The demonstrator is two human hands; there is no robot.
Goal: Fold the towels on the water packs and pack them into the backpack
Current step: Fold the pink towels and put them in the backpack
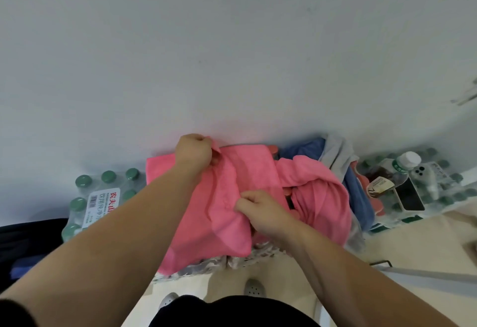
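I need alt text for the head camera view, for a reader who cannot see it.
Two bare hands fold a pink towel on shrink-wrapped water packs against a white wall: left hand pinches the far edge, right hand the near one. More towels are heaped to the right.

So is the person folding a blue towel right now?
No, both the left hand and right hand pinch the pink towel.

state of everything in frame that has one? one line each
left hand: closed, pinching the far edge of the pink towel
right hand: closed, gripping the near part of the same towel
pink towel: partly folded, lying on the water packs
second pink towel: crumpled, unfolded
blue towel: bunched, unfolded
grey towel: bunched, unfolded
water pack: shrink-wrapped, bottles capped
loose bottle: capped, lying tilted
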